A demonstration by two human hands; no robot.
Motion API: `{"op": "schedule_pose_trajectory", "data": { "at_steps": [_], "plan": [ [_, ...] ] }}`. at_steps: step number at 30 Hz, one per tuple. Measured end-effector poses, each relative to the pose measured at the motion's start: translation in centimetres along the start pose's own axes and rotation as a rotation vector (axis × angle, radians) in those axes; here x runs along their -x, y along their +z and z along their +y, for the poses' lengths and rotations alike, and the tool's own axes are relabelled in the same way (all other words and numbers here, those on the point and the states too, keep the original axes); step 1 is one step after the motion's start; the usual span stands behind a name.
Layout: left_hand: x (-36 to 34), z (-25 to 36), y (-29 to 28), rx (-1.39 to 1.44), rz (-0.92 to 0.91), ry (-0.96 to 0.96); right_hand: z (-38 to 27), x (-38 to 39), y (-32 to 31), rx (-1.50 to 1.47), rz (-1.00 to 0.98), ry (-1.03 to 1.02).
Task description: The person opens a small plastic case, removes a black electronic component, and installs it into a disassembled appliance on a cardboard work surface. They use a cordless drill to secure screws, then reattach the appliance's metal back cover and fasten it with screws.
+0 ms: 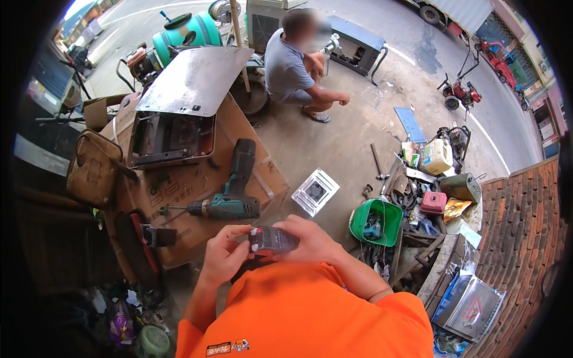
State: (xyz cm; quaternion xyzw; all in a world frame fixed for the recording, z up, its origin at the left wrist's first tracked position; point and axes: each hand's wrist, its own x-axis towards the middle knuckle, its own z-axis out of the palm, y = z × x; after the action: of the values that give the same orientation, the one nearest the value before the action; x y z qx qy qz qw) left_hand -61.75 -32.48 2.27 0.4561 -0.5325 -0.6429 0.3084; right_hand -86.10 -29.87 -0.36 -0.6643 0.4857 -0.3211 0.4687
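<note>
Close to my body I hold a small dark block-shaped device [276, 239] with red and white bits at its left end. The fingers of my right hand [310, 240] wrap round its right side. My left hand [227, 253] is closed at the other end, thumb and fingertips against the part with the red and white bits. Just beyond my hands a teal and black cordless drill [230, 200] lies on a large cardboard box [179, 224], a long bit in its chuck pointing left. What kind of device I hold cannot be made out.
An opened metal-cased machine [173, 134] with a raised silver panel [194, 80] sits on the box. Ahead, a person [292, 65] squats. A white frame-like piece [315, 191] lies on the floor; a green bucket [376, 222] and piled tools stand to the right, beside a brick surface [525, 238].
</note>
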Motion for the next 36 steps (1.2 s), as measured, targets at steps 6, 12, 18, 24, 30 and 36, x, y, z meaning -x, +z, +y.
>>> {"op": "schedule_pose_trajectory", "data": {
  "at_steps": [6, 12, 18, 24, 30, 36],
  "plan": [
    [0.1, 2.9, 0.3, -0.594, -0.128, 0.731, 1.1, 0.7, -0.2, -0.334, -0.072, 0.041],
    [-0.4, 3.2, 0.5, -0.745, -0.25, 0.774, 1.5, 1.3, -0.1, -0.668, -0.234, 0.16],
    [0.2, 3.1, -0.1, -0.782, -0.282, 0.728, 1.4, 1.2, 0.3, -0.827, -0.326, 0.369],
    [0.1, 3.3, 0.0, -0.76, -0.287, 0.781, 1.3, 1.1, 0.2, -0.771, -0.283, 0.3],
    [1.1, 1.6, -0.4, -0.729, -0.161, 0.764, 2.9, 0.2, 0.7, -0.593, -0.258, 0.164],
    [0.4, 3.0, -1.3, -0.621, -0.107, 0.776, 1.7, -1.6, 0.8, -0.509, -0.193, -0.013]
  ]
}}
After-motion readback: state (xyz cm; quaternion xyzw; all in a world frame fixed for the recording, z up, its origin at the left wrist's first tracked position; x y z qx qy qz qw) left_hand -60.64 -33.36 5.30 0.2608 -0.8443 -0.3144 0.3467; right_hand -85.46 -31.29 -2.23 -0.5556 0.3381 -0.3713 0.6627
